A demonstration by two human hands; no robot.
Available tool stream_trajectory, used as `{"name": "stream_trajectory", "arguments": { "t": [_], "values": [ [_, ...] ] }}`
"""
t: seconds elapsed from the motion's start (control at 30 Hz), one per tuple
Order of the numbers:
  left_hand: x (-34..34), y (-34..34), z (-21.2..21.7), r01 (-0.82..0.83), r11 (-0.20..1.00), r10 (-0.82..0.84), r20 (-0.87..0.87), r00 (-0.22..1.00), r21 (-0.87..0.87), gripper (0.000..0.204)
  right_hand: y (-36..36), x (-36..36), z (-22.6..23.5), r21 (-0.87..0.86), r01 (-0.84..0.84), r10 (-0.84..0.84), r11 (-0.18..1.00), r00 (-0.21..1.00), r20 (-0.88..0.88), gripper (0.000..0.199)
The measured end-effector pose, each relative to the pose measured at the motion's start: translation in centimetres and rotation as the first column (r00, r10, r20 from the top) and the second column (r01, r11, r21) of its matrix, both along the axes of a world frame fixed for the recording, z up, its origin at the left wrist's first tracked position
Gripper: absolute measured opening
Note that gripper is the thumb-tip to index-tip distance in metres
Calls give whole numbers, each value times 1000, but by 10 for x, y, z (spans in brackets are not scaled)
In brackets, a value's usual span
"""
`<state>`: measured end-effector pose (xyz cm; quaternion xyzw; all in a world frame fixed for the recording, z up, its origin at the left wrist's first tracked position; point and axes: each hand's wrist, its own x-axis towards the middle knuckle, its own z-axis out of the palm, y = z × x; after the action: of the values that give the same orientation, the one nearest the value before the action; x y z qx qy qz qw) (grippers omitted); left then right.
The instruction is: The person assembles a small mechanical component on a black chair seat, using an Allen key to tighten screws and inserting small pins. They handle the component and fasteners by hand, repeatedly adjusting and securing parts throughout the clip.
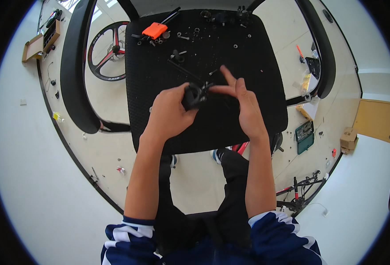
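Note:
Over the black chair seat (248, 123), my left hand (168, 110) is closed round a black bicycle clamp (190, 98) with a round opening and small bolts on its right side. My right hand (248, 106) has its fingers apart, one stretched ahead over the seat and another reaching to the bolts of the clamp. A thin black rod (184, 69) slants across the seat just beyond the clamp. A small bolt (213, 72) lies near my right fingertips. Farther off is a small dark part with a bolt (177, 55).
An orange tool (154, 30) lies among loose bolts and washers on the seat's far left. Armrests (73, 79) flank the seat. On the floor are a spoked wheel (111, 55), a green case (304, 137), a bicycle frame (297, 194) and a cardboard box (349, 138).

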<state>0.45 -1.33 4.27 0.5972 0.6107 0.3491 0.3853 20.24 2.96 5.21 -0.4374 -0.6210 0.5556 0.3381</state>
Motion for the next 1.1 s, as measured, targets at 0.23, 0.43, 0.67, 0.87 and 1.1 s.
{"name": "stream_trajectory", "arguments": {
  "t": [0.23,0.43,0.67,0.87,1.1],
  "values": [
    [-4,0,3,68,997,-69,-16,997,-25,25,-6,-11,-4,193,105,-118,976,992,54,41],
    [1,3,7,86,985,-69,-114,991,152,29,5,-11,-15,-15,118,-118,993,993,-17,32],
    [-1,-2,-4,82,984,-56,-165,985,158,29,0,-17,-4,-147,81,-111,986,971,-211,27],
    [-2,3,3,127,990,-124,43,991,-55,21,-1,-13,4,239,100,-100,966,995,-10,22],
    [-7,7,3,84,982,-60,143,988,-170,20,10,3,-1,79,10,-4,997,998,-69,31]
  ]
}}
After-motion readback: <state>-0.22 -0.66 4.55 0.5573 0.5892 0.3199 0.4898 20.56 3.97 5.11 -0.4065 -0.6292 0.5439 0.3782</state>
